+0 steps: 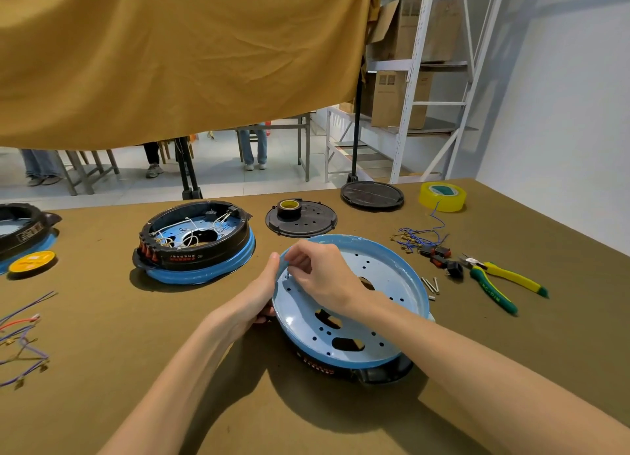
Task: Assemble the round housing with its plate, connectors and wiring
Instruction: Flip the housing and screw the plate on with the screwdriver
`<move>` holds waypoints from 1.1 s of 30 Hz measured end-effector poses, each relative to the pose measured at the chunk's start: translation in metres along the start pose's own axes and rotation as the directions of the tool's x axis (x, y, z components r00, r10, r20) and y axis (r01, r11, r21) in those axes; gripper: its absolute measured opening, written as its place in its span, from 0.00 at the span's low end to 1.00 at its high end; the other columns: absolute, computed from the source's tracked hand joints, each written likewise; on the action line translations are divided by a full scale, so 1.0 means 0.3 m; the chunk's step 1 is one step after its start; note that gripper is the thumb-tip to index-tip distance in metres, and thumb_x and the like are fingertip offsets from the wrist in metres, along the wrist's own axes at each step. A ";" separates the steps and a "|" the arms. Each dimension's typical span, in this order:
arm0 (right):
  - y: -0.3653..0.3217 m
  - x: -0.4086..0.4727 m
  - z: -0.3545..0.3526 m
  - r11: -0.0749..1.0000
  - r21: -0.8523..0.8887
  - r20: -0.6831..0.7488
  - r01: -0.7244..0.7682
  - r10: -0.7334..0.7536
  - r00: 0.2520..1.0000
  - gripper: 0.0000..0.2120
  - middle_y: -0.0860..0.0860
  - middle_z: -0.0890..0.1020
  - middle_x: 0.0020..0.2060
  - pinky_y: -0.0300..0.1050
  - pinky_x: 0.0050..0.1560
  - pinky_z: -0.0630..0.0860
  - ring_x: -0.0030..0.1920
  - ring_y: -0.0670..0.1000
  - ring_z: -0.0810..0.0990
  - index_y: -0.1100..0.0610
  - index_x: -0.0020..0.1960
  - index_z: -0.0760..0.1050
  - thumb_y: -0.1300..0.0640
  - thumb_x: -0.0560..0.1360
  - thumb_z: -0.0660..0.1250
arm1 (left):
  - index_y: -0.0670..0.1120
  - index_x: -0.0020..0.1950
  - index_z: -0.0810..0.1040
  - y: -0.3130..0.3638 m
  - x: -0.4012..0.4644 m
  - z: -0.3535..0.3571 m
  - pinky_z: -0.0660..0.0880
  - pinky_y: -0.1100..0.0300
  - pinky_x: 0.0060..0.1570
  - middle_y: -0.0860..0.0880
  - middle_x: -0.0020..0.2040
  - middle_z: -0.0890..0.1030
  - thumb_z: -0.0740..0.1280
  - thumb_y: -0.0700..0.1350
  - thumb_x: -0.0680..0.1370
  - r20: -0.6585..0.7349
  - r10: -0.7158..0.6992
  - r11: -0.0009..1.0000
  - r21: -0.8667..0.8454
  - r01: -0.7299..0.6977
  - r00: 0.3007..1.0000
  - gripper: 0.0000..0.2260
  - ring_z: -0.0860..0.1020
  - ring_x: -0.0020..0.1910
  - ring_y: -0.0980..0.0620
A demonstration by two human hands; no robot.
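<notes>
Pinching 1 small screw (288,274) over a hole in the tilted blue plate (385,277) on the housing (385,374), the right hand (324,277) risks dropping it through if the left hand (264,296), gripping the rim, lets the plate shift.

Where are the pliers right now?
In the head view the pliers lie on the table's right side, just right of the loose screws and the red-and-black switches, beyond the blue housing.
</notes>
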State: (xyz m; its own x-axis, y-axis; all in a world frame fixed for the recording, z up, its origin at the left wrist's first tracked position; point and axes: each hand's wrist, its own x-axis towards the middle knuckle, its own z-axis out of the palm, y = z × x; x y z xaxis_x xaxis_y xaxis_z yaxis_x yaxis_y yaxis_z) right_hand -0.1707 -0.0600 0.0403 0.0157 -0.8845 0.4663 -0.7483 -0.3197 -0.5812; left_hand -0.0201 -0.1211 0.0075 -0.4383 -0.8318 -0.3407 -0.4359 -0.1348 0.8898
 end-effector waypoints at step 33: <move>0.018 0.022 -0.026 0.995 0.066 0.205 -0.081 0.065 0.976 0.05 0.47 0.83 0.42 0.38 0.42 0.79 0.42 0.45 0.80 0.53 0.49 0.86 0.60 0.77 0.72 | 0.51 0.41 0.80 -0.064 0.027 -0.040 0.69 0.61 0.37 0.54 0.30 0.78 0.43 0.78 0.75 0.047 0.084 0.990 0.114 -0.089 0.995 0.37 0.74 0.26 0.62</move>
State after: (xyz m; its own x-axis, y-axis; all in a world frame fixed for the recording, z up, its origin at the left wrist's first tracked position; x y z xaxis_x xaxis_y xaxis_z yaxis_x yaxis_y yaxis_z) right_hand -0.1798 -0.0648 0.0453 0.1027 -0.9544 0.2803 -0.7015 -0.2693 -0.6598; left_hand -0.0058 -0.1318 -0.0087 -0.5095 -0.8141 -0.2786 -0.4818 0.0016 0.8763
